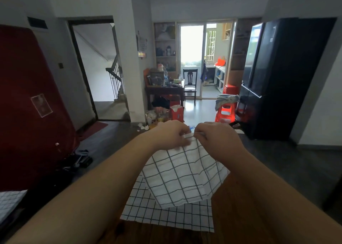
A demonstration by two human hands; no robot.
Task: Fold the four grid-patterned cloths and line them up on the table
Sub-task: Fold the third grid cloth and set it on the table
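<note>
A white cloth with a wide dark grid (185,175) hangs in the air over the table, pinched at its top edge by both hands. My left hand (171,134) and my right hand (218,138) are close together, almost touching, each gripping the upper hem. Under it a second white cloth with a finer black grid (166,214) lies flat on the brown wooden table (238,217). Part of another grid-patterned cloth (9,201) shows at the far left edge.
A dark red upright panel (31,104) stands at the left. Bags and clutter lie on the dark floor beside it. Beyond the table are a black fridge (277,77), red plastic stools (226,112), a cluttered side table and a chair.
</note>
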